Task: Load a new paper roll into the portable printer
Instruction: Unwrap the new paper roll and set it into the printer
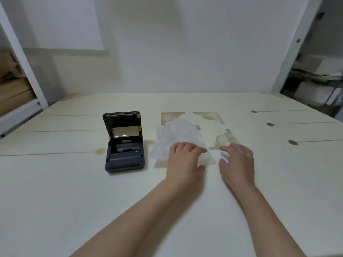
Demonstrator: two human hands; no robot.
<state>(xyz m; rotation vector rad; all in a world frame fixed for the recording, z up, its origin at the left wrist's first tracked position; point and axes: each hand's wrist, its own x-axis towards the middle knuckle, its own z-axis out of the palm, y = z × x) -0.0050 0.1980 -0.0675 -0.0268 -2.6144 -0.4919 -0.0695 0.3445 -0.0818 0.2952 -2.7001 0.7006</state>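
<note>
The dark portable printer (124,143) stands on the white table (55,182), left of centre, its lid raised and its paper bay showing. To its right lies a translucent white plastic bag (178,136), crumpled. My left hand (185,160) rests on the bag's near right part, thumb and fingers pinching its edge. My right hand (237,164) is just right of the bag, fingers curled over a small white object (223,155), most of it hidden. I cannot tell whether that object is the paper roll.
Brownish worn patches (209,117) mark the tabletop behind the bag. Dark round marks (292,142) with lines sit at the right side. A white wall (167,52) rises behind the table. Shelving with boxes (13,89) stands left, cluttered shelves (319,80) right.
</note>
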